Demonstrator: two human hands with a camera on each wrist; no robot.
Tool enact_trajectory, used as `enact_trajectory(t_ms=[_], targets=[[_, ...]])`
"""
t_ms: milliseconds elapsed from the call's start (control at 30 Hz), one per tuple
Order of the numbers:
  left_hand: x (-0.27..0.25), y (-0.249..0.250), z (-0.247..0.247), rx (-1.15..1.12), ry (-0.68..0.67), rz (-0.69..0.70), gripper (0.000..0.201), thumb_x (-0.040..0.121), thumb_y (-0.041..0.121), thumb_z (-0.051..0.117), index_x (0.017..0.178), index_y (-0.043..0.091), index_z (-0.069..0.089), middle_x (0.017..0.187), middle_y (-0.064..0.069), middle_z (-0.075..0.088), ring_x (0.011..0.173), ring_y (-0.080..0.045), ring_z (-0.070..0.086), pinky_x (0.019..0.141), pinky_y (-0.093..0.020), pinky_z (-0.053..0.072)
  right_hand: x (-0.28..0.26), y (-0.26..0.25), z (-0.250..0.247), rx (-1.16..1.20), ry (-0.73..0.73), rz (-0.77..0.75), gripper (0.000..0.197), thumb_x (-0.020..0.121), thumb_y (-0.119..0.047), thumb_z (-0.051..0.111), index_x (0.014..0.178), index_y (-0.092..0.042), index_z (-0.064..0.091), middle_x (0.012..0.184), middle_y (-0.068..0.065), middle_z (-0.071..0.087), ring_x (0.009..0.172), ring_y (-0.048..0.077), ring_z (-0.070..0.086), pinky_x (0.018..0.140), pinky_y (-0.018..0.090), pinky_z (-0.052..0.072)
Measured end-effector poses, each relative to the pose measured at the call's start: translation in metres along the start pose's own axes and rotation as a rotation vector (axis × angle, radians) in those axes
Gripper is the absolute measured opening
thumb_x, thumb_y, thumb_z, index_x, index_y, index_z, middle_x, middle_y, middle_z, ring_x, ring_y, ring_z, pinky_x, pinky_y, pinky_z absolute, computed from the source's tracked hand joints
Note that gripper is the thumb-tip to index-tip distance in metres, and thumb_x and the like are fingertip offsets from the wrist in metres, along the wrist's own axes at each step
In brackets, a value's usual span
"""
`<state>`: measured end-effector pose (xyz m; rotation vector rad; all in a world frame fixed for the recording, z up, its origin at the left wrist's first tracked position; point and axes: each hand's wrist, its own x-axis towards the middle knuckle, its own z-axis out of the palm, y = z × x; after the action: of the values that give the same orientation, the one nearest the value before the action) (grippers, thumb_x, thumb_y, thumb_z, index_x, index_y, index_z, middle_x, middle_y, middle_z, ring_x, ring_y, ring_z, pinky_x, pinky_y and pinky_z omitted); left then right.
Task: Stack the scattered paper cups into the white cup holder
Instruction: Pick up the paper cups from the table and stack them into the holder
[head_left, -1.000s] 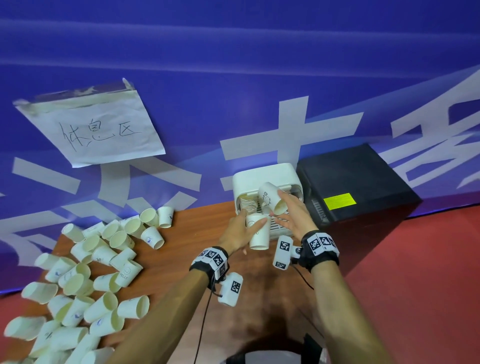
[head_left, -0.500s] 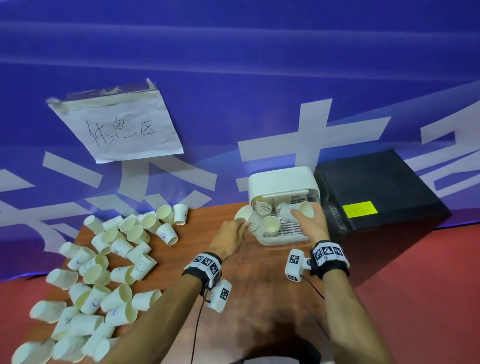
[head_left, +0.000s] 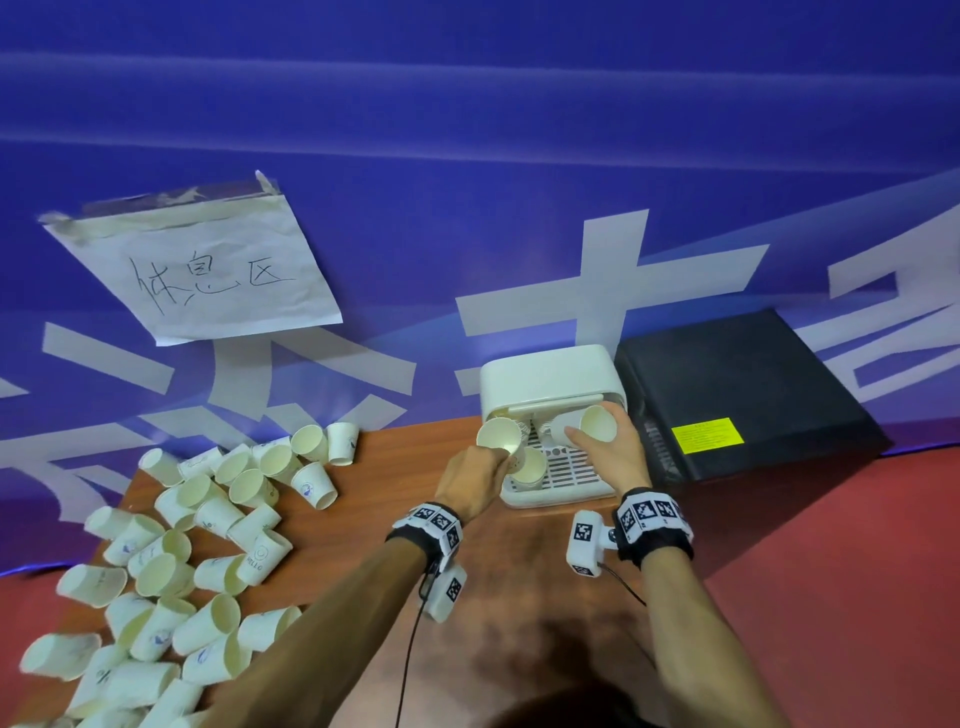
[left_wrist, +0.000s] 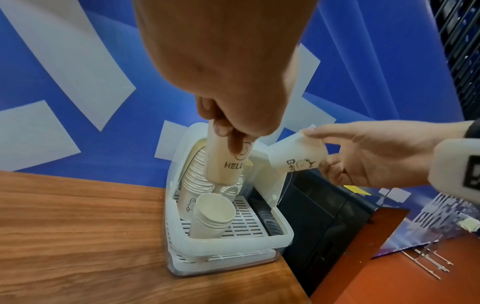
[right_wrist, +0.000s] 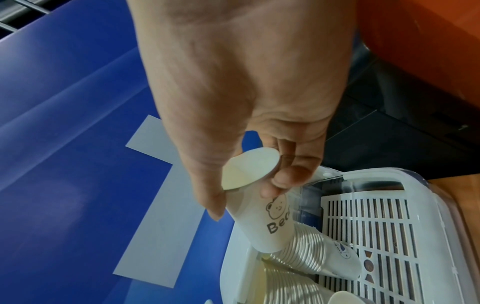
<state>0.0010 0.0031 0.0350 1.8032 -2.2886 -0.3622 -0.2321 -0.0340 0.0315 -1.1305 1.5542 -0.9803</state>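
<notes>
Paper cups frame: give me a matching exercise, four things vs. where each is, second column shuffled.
Things:
1. White paper cup printed HELLO
2. White paper cup printed with a bear
3. Short nested stack of white paper cups
4. Heap of loose white paper cups

Places:
A. Lying on the wooden table, left of the holder
B. Gripped by the left hand
C. Standing on the slotted floor of the white plastic cup holder
D. Gripped by the right hand

Pairs: 1-B, 2-D, 3-C, 4-A
</notes>
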Motion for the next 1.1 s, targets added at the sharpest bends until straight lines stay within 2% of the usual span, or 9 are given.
enact_trajectory(t_ms=[200,333,533,667,733,800,900,1000,1100], targets=[[0.027,0.012,0.031,0.025,-0.063,-0.016,0.035,0.104,0.037,0.044,0.093,0.017,0.070,0.084,-0.010,0.072,0.078,-0.034,0.067,0.062,-0.032,0.045,0.009,0.008,-0.010,-0.041,-0.078,-0.052,0.052,0.078,-0.023,0.086,0.119,-0.030,0.055,0.114,-0.005,0.063,0.108,0.018,0.060,0.095,0.032,0.047],[0.042,0.016,0.051,0.092,-0.130,-0.066,0.034,0.105,0.034,0.043,0.095,0.014,0.069,0.090,-0.015,0.071,0.084,-0.039,0.067,0.068,-0.038,0.050,0.017,0.017,-0.020,-0.100,-0.128,-0.067,0.055,0.075,-0.028,0.088,0.120,-0.033,0.056,0.115,-0.005,0.065,0.108,0.016,0.061,0.095,0.031,0.049],[0.052,0.015,0.070,0.212,-0.262,-0.121,0.024,0.100,0.020,0.047,0.099,0.010,0.069,0.098,-0.016,0.072,0.089,-0.039,0.067,0.068,-0.038,0.046,0.031,0.029,-0.027,-0.145,-0.176,-0.071,0.058,0.067,-0.043,0.088,0.116,-0.038,0.057,0.112,-0.007,0.065,0.104,0.018,0.062,0.090,0.045,0.056],[0.045,0.015,0.078,0.311,-0.334,-0.106,0.022,0.097,0.013,0.047,0.103,0.011,0.068,0.100,-0.016,0.071,0.090,-0.039,0.067,0.066,-0.038,0.044,0.036,0.038,-0.026,-0.168,-0.204,-0.060,0.063,0.068,-0.043,0.088,0.122,-0.038,0.056,0.121,-0.009,0.061,0.111,0.017,0.058,0.095,0.044,0.054],[0.042,0.012,0.084,0.335,-0.377,-0.107,0.022,0.098,0.014,0.049,0.107,0.010,0.069,0.104,-0.015,0.071,0.093,-0.038,0.068,0.070,-0.040,0.050,0.038,0.039,-0.025,-0.182,-0.223,-0.059,0.065,0.072,-0.037,0.088,0.127,-0.033,0.055,0.124,-0.006,0.060,0.114,0.017,0.056,0.097,0.035,0.049],[0.043,0.007,0.089,0.322,-0.414,-0.127,0.022,0.101,0.018,0.050,0.109,0.010,0.069,0.107,-0.015,0.071,0.096,-0.036,0.069,0.076,-0.041,0.053,0.041,0.038,-0.022,-0.193,-0.234,-0.074,0.060,0.075,-0.031,0.088,0.126,-0.028,0.056,0.122,-0.002,0.060,0.113,0.018,0.056,0.093,0.029,0.044],[0.046,0.000,0.096,0.290,-0.450,-0.145,0.025,0.103,0.024,0.049,0.110,0.010,0.069,0.107,-0.014,0.072,0.096,-0.035,0.070,0.077,-0.040,0.055,0.043,0.038,-0.016,-0.200,-0.244,-0.087,0.060,0.075,-0.035,0.087,0.125,-0.031,0.055,0.123,-0.004,0.059,0.112,0.016,0.055,0.095,0.031,0.045],[0.049,-0.001,0.096,0.242,-0.476,-0.151,0.021,0.102,0.017,0.051,0.108,0.009,0.070,0.106,-0.014,0.073,0.095,-0.034,0.070,0.079,-0.041,0.057,0.045,0.039,-0.007,-0.237,-0.263,-0.076,0.062,0.074,-0.044,0.086,0.126,-0.037,0.053,0.127,-0.006,0.056,0.113,0.015,0.054,0.096,0.034,0.046],[0.053,0.002,0.090,0.180,-0.512,-0.147,0.020,0.101,0.013,0.051,0.104,0.006,0.069,0.104,-0.015,0.072,0.093,-0.035,0.070,0.079,-0.040,0.057,0.047,0.036,0.007,-0.283,-0.316,-0.083,0.064,0.073,-0.040,0.086,0.127,-0.036,0.052,0.128,-0.003,0.056,0.114,0.018,0.054,0.096,0.034,0.046]])
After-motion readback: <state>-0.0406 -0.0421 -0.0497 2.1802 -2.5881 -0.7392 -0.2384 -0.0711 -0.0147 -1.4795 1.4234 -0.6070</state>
